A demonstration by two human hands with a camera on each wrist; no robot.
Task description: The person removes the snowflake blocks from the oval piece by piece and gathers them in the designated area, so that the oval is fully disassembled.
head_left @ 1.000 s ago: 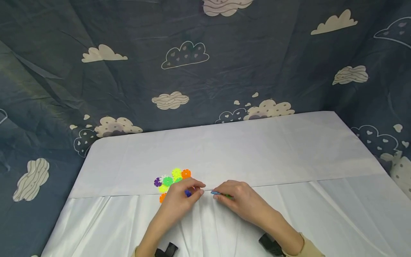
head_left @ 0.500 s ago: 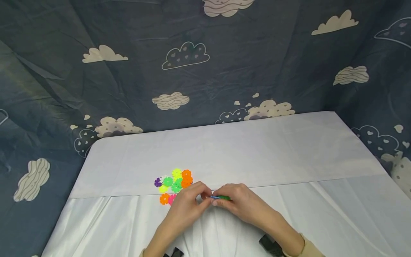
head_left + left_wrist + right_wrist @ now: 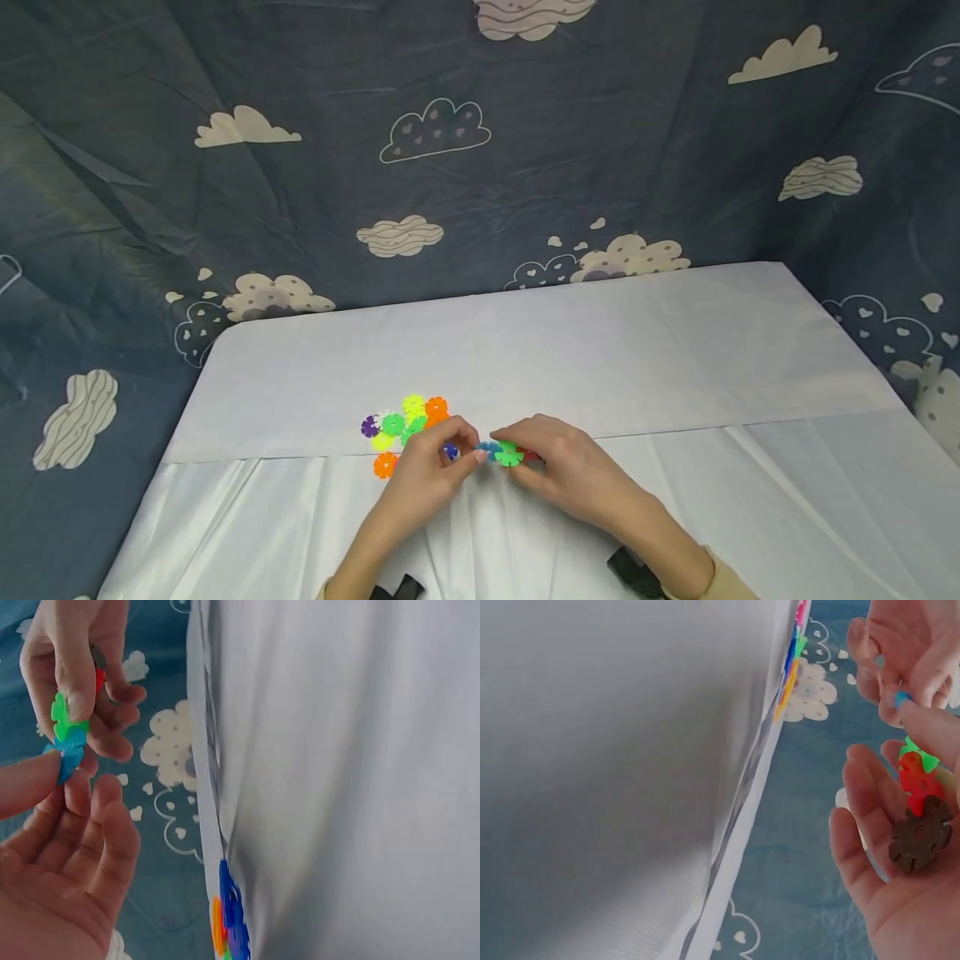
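A short chain of notched, flower-shaped plastic discs spans my two hands. My left hand (image 3: 427, 479) pinches the blue disc (image 3: 70, 748) at its end between thumb and fingers. Joined to that is a green disc (image 3: 510, 454), which my right hand (image 3: 577, 471) grips with the thumb on it. A red disc (image 3: 918, 780) and a dark brown disc (image 3: 921, 834) continue the chain along the right palm in the right wrist view. Part of the chain is hidden by the right fingers in the head view.
Left of the hands, loose discs lie on the white-covered table (image 3: 637, 350): orange (image 3: 386, 465), purple (image 3: 370, 426), yellow (image 3: 413, 406) and others. A dark blue disc (image 3: 451, 451) shows behind the left hand. A cloud-patterned cloth (image 3: 315, 183) hangs behind the table.
My left hand has moved right to the chain in my right hand and now pinches its blue end. The chain has turned, so the green disc's face shows in the head view.
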